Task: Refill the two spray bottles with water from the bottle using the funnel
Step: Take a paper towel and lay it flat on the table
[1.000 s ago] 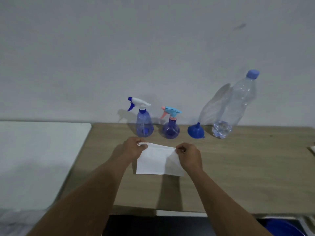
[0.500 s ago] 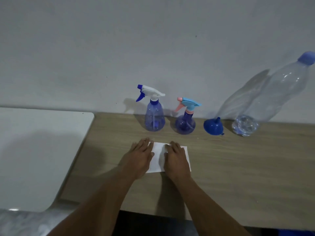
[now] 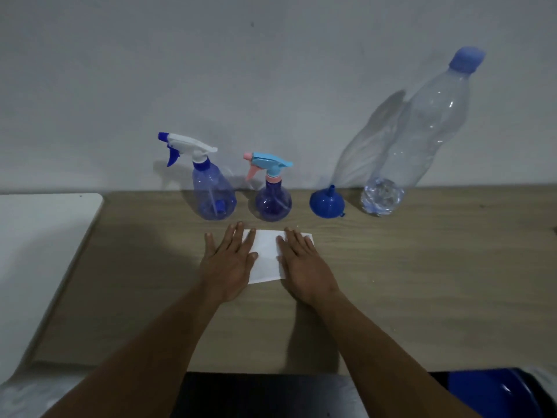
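Left hand [image 3: 227,263] and right hand [image 3: 304,265] lie flat on one white paper [image 3: 265,254]; nothing looks filled yet.

The fingers are straight and hold nothing. Along the back edge of the worktop [image 3: 422,267] stand two spray bottles, a white-top one [image 3: 212,191] and a light-blue-top one [image 3: 272,196]. Beside them are one blue funnel [image 3: 326,203], mouth down, and one tall water bottle [image 3: 422,131]. A bump could tip the tall bottle. Fast pouring could overflow the little funnel and wet the paper.

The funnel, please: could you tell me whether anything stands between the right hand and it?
Nothing visible does. The right hand lies flat on the paper, and the funnel sits mouth-down just beyond it, with only bare table between.
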### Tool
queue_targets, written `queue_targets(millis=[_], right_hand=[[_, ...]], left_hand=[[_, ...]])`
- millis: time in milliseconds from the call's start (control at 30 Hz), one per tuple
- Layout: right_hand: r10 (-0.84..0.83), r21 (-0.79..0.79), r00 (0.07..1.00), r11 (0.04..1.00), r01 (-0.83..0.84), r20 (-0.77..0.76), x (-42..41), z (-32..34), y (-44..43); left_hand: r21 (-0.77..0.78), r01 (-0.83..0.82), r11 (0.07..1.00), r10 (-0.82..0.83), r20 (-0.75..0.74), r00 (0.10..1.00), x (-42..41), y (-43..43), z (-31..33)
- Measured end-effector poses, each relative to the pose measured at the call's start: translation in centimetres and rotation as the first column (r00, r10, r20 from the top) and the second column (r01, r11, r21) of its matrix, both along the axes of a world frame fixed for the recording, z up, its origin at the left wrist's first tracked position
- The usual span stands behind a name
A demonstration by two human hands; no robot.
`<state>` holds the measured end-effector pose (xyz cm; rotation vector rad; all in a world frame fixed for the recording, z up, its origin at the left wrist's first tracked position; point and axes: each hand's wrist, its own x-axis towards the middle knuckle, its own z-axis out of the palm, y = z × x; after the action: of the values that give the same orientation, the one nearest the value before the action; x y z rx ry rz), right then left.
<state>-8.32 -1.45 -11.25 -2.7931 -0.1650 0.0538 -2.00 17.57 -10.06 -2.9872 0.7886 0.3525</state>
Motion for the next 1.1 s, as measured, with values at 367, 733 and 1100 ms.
queue_targets(millis=[367,733,1100], right_hand=[[0.049,-0.047,0.992,0.997,-0.054,-0.115,-3.4,0.1,-11.6],[-0.003,-0.073,0.992,0.997,-0.006,-0.127,-9.1,1.9,-27.9],[-0.174,-0.073,0.969,0.984,0.164,-0.175,-13.5,1.2,-27.1]], left_hand=[[0.056,0.046,0.997,-0.046,0.005,0.999,-3.9,-11.2,0.3],[-0.016,0.118,0.993,-0.119,-0.046,0.992,-8.5,-27.8,0.2],[-0.014,0.143,0.990,-0.144,-0.146,0.979,-11.7,-28.4,0.8]])
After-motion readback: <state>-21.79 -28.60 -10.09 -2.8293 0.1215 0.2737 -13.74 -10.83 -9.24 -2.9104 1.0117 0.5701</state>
